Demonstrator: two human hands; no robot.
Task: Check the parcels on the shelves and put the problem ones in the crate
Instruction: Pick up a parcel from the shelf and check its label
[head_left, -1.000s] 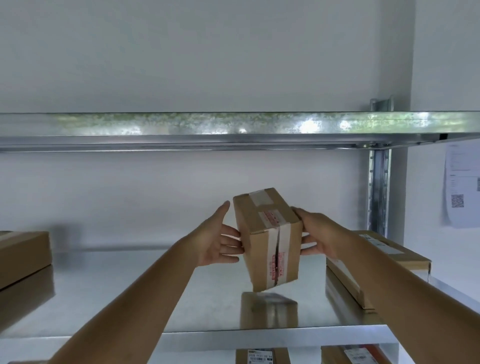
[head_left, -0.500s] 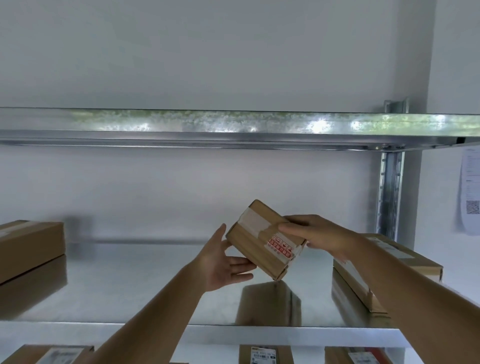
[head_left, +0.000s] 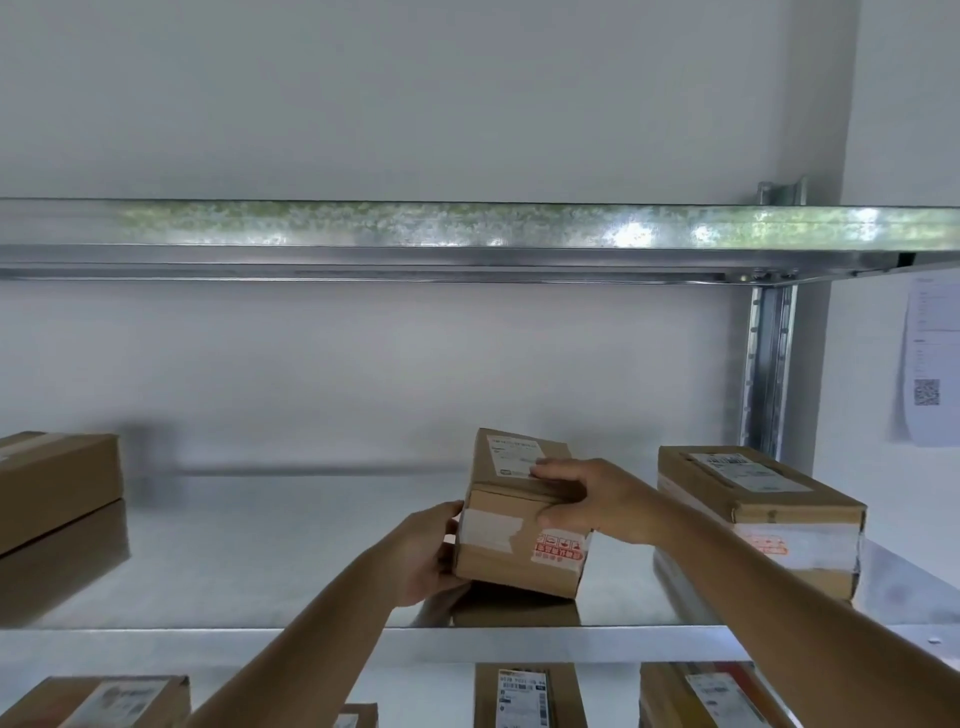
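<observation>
Now your right hand (head_left: 597, 499) clamps the parcel (head_left: 524, 519) from above, left hand (head_left: 426, 558) bracing its side; it's resting back on the shelf (head_left: 260, 571), so release next.

plain white wall (head_left: 415, 93), galvanized steel shelving (head_left: 363, 228), printed sheet with qr code (head_left: 930, 364) on side wall

We record soft, even, cool daylight with no hard shadows. The upper shelf beam (head_left: 467, 228) carries mottled greenish glare with white hot spots toward its right end. The shelf deck (head_left: 260, 561) mirrors the boxes dimly (a faint dark smear sits on the wall (head_left: 363, 389) behind). We note overall softness, unreadable label print, and wide-angle bowing at the edges.
</observation>
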